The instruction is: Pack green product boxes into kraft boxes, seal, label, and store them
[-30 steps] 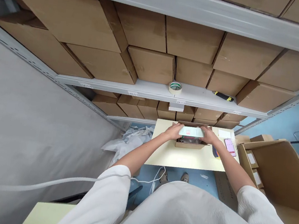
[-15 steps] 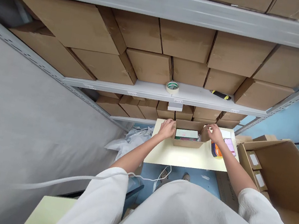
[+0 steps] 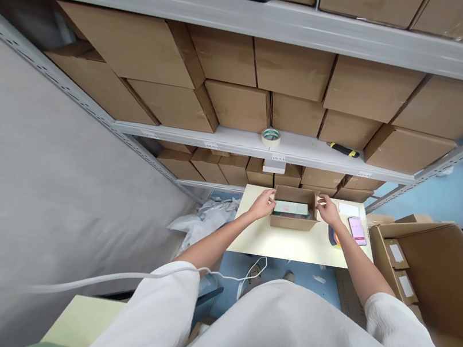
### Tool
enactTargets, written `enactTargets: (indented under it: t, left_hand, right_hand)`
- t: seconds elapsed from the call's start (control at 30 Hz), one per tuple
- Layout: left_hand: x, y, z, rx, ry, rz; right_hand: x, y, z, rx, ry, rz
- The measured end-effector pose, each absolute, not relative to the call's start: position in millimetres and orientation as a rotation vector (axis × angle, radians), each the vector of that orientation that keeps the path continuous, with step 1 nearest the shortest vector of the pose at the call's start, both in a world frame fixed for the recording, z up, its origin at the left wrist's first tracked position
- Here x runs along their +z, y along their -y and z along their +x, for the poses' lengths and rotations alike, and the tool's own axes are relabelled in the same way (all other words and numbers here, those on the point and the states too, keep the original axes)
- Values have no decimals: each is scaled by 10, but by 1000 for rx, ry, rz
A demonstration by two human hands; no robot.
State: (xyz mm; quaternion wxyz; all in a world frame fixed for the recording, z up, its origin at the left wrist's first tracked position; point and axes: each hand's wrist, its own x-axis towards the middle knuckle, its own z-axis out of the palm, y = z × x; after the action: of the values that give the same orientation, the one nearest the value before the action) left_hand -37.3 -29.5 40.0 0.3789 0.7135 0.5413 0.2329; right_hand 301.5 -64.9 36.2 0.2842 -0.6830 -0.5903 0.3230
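Head view, looking down past your white tee at a pale table [image 3: 260,241] w/ an open carton [image 3: 292,224] near its far edge. The pale green box [image 3: 291,207] sits inside the carton, toward its L end, its top below the rim. A sec ago both your hands held that box by its ends at the carton's mouth; now it's down in there & neither hand is on it.

Your left hand [image 3: 263,204] is at the carton's L side, fingers bent, thumb below; vs. ½ sec ago it's come in closer. Your right hand [image 3: 328,210] is at the R side flap, thumb & fingertips close tog. Can't tell w/ either hand if cardboard's pinched btwn. That R flap shows narrower than ½ sec ago.

On the table, R of the carton: phone [image 3: 357,231], screen lit, same spot; beside it, partly behind your R forearm, a blue-&-orange item [image 3: 334,237], w/ less orange showing than ½ sec ago. Tape roll [image 3: 270,137] & cutter [image 3: 343,150] haven't moved on the shelf [image 3: 301,144] above, in front of stacked boxes [image 3: 296,113].
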Motion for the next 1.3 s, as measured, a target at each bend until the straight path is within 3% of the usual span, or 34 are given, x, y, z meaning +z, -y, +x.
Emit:
enactTargets:
  t: [0.5, 0.9, 1.3]
  left_hand:
    - [425, 444, -320, -91, -1229, 2170]
    - [360, 368, -303, 115, -1350, 2016]
    - [301, 309, -147, 312, -1621, 2166]
  right_hand:
    - [325, 544, 2968, 1118, 1562, -1847]
    - [391, 456, 2989, 1122, 1738, -1877]
    - [217, 492, 3083, 850, 1860, -1873]
